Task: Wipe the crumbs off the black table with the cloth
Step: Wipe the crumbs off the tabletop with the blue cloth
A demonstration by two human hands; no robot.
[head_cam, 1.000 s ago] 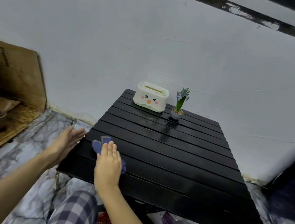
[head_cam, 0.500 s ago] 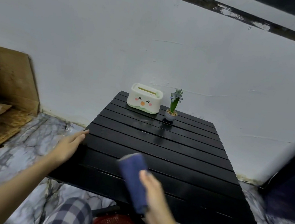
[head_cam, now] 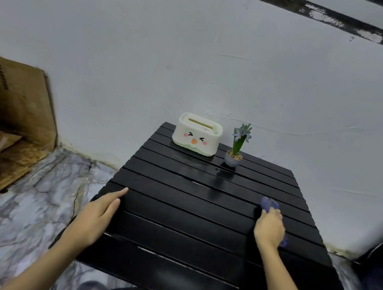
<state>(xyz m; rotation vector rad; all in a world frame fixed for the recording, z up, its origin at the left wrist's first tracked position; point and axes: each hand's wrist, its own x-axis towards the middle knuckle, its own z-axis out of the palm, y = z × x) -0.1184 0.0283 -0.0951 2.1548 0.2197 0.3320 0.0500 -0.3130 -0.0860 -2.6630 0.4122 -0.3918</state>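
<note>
blue cloth (head_cam: 267, 204) lies pressed under the right hand (head_cam: 269, 225) on the right side of the black slatted worktop (head_cam: 177, 206), its fabric poking out past the fingertips and the heel of the palm. that hand is flat on it, fingers together. the left hand (head_cam: 97, 215) rests spread at the left edge, steadying. soft and light, the cloth probably bunches easily, so a broad flat palm suits it better than a pinch.
</note>
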